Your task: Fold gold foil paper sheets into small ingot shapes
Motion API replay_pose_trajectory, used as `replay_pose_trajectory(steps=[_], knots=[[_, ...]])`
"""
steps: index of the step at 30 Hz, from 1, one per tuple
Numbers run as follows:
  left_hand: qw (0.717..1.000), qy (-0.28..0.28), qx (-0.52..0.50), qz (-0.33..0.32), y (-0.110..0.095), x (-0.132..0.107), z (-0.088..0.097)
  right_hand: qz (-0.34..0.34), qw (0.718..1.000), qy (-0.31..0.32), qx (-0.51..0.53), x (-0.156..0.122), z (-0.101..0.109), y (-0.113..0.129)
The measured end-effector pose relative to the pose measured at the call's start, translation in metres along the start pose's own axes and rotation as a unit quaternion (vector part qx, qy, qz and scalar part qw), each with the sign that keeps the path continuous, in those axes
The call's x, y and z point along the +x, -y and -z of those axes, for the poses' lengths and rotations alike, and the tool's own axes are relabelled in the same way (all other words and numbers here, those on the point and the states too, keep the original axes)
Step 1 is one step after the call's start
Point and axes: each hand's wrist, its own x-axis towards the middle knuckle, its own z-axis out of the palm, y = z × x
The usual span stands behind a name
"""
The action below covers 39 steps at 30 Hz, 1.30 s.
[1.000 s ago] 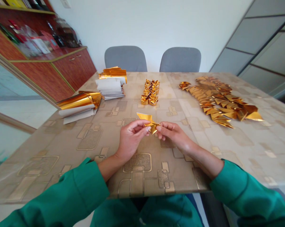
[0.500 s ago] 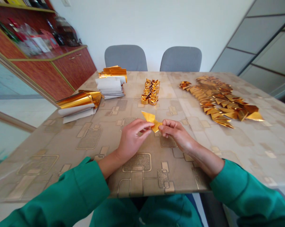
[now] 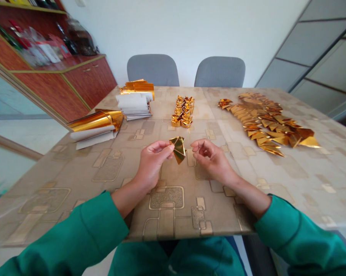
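My left hand (image 3: pixel 152 165) pinches a small folded gold-foil piece (image 3: pixel 179 150) between thumb and forefinger, holding it just above the patterned table (image 3: pixel 109 168). The piece hangs with one point down, its folds showing. A small gap separates it from my right hand (image 3: pixel 211 158), whose fingers are curled into a loose pinch with nothing in them. Both forearms, in green sleeves, reach in over the near table edge.
Beyond my hands stands a short double row of folded gold ingots (image 3: pixel 183 112). A long pile of gold triangles (image 3: pixel 264 123) lies to the right. Two stacks of gold and white sheets (image 3: pixel 135 100) (image 3: pixel 95 125) sit on the left. Two grey chairs (image 3: pixel 152 71) and a wooden cabinet (image 3: pixel 75 86) stand behind.
My right hand has let go of the gold piece and drawn slightly away. My left hand has turned the piece so that one point hangs down.
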Motion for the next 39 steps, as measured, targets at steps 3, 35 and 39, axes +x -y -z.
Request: replay_pose_trajectory(steps=[3,35,39], knots=[[0.986,0.036,-0.096,0.134,0.002,-0.003,-0.001,0.136,0.982,0.022,-0.128,-0.001,0.000,0.000],[0.964,0.054,-0.158,0.208,0.004,-0.011,-0.005,0.346,0.880,0.065,-0.320,0.002,0.015,0.009],[0.969,0.061,-0.137,0.195,0.004,-0.012,-0.005,0.347,0.891,0.070,-0.285,0.003,0.015,0.009]])
